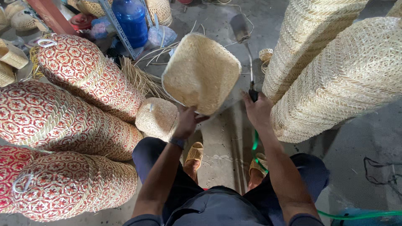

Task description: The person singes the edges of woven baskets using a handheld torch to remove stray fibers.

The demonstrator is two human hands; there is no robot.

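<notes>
The person is sitting or crouching over a concrete floor, and the left hand is gripping the lower edge of a plain straw-coloured woven basket, fingers curled around its rim so that the basket is being held up in the air with its squarish base facing the camera. The right hand is clenching the black handle of a long thin tool (a wand of some kind, with a blurred greyish head at its far end), which is pointing up and away just beside the basket's right edge; whether the head is touching the basket cannot be told. A green hose is running down from under the right hand, past the right knee, and along the bottom right corner. A second small natural basket is lying on the floor just left of the left wrist, which is wearing a dark band. To the left, stacks of red-and-cream patterned woven baskets are lying on their sides, while tall stacks of pale natural baskets are rising on the right, close to the right hand. Loose straw strips are lying on the floor behind the held basket, and a blue water jug is standing farther back beside a metal shelf leg. Both feet are wearing tan sandals.
</notes>
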